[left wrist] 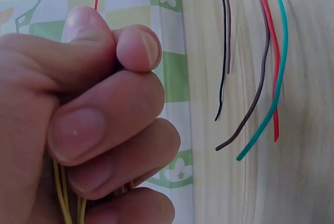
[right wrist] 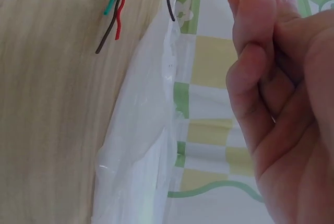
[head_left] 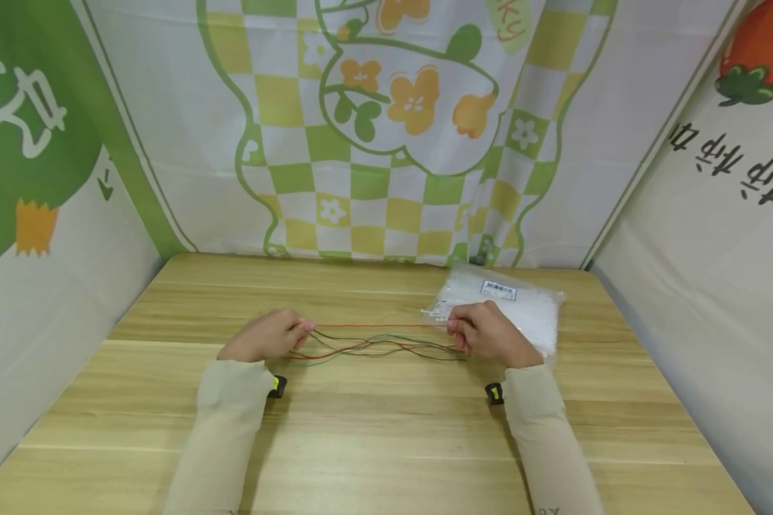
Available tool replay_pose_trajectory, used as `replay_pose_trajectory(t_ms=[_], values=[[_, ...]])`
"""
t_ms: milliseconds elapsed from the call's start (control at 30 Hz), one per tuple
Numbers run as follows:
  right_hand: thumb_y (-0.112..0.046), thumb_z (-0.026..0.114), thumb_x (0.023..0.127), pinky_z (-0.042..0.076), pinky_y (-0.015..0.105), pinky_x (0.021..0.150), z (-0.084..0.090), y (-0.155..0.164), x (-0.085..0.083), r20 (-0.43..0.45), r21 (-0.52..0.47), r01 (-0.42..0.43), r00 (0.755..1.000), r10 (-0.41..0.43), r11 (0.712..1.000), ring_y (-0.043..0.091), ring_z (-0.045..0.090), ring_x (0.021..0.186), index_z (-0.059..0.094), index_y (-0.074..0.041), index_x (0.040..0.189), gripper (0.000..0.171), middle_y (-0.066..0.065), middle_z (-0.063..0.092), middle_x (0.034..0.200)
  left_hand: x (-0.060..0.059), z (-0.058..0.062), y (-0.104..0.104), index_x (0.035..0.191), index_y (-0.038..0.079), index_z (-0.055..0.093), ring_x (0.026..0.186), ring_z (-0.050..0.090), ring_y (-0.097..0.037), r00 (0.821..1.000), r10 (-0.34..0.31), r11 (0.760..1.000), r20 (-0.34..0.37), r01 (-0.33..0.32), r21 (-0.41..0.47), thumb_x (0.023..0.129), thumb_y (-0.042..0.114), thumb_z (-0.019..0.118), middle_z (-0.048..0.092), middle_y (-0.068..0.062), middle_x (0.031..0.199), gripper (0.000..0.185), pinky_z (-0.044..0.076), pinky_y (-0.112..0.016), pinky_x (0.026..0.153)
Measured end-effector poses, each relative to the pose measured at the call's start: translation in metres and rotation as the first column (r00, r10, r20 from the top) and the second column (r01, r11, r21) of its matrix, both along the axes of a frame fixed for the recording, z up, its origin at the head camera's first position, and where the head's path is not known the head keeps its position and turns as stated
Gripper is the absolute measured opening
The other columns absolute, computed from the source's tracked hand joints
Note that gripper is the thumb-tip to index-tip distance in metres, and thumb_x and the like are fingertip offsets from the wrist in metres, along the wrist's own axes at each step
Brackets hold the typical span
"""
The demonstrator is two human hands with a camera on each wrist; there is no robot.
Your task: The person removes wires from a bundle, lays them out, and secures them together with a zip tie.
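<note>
Both hands sit low over the wooden table (head_left: 386, 443); the left hand (head_left: 267, 335) has its fingers curled tight, pinching one end of a red wire (head_left: 373, 325) — the right hand (head_left: 489, 332) pinches the other end between thumb and fingertips, so it stretches taut between them; loose coloured wires (head_left: 376, 348) lie slack beneath; a clear plastic bag (head_left: 522, 300) rests just behind the right hand.
</note>
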State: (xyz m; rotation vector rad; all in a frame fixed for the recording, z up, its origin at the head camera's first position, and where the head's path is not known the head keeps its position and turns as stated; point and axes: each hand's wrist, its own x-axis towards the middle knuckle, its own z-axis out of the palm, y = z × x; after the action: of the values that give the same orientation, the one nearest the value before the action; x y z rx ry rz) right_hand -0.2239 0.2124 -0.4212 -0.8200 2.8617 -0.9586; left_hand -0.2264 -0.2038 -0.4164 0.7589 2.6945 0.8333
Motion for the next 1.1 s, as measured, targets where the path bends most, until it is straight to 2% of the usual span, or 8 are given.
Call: replay_pose_trajectory(t_ms=[267,500,633,800,900,1100], values=[[-0.011,0.06,0.108,0.051,0.026,0.066,-0.002,0.001,0.0,-0.075,0.062,0.021,0.997,-0.016,0.998,0.004,0.056,0.051,0.074,-0.01,0.084,0.027,-0.009,0.059,0.058,0.001,0.0,0.001,0.063,0.014,0.049,0.051,0.029,-0.01,1.0,0.016,1.0,0.016,-0.016,-0.024,0.113,0.018,0.048,0.039,0.006,0.057,0.051,0.035,-0.027,0.056],[-0.009,0.061,0.105,0.049,0.027,0.067,-0.006,-0.008,-0.002,-0.098,0.159,0.054,0.994,-0.039,0.986,0.003,0.053,0.057,0.073,-0.012,0.081,0.027,-0.011,0.059,0.061,-0.001,-0.001,0.003,0.063,0.011,0.054,0.053,0.033,-0.009,0.999,0.016,0.996,0.04,-0.013,-0.089,0.113,0.021,0.049,0.044,0.006,0.058,0.052,0.045,-0.031,0.069],[-0.014,0.064,0.106,0.049,0.028,0.066,-0.006,-0.013,-0.001,-0.067,0.172,0.043,0.997,-0.032,0.984,0.004,0.053,0.059,0.073,-0.01,0.084,0.024,-0.007,0.063,0.067,-0.003,-0.004,0.004,0.065,0.01,0.055,0.053,0.032,-0.01,0.998,0.024,0.995,0.061,-0.018,-0.098,0.114,0.022,0.048,0.045,0.005,0.059,0.051,0.044,-0.03,0.068],[-0.014,0.064,0.106,0.044,0.025,0.063,-0.007,-0.017,-0.001,-0.028,0.204,0.0,1.0,0.006,0.979,0.005,0.047,0.06,0.069,-0.011,0.082,0.025,-0.006,0.056,0.069,-0.003,-0.007,0.005,0.069,0.008,0.056,0.056,0.031,-0.011,0.991,0.046,0.996,0.122,-0.035,-0.086,0.114,0.022,0.048,0.047,0.003,0.063,0.048,0.036,-0.028,0.06],[-0.016,0.063,0.107,0.043,0.027,0.066,-0.008,-0.018,-0.001,0.001,0.222,-0.011,1.0,0.012,0.975,0.006,0.046,0.061,0.069,-0.013,0.082,0.026,-0.007,0.054,0.068,-0.002,-0.006,0.006,0.07,0.007,0.059,0.055,0.029,-0.011,0.99,0.06,0.994,0.124,-0.048,-0.093,0.113,0.027,0.051,0.043,0.004,0.06,0.048,0.033,-0.028,0.058],[-0.018,0.062,0.108,0.045,0.03,0.071,-0.007,-0.019,0.002,0.049,0.245,-0.006,0.999,-0.007,0.97,0.007,0.046,0.063,0.072,-0.016,0.086,0.024,-0.008,0.052,0.067,0.001,-0.003,0.004,0.062,0.017,0.046,0.053,0.025,-0.01,0.989,0.098,0.992,0.115,-0.088,-0.086,0.112,0.035,0.053,0.036,0.006,0.057,0.053,0.031,-0.028,0.056]])
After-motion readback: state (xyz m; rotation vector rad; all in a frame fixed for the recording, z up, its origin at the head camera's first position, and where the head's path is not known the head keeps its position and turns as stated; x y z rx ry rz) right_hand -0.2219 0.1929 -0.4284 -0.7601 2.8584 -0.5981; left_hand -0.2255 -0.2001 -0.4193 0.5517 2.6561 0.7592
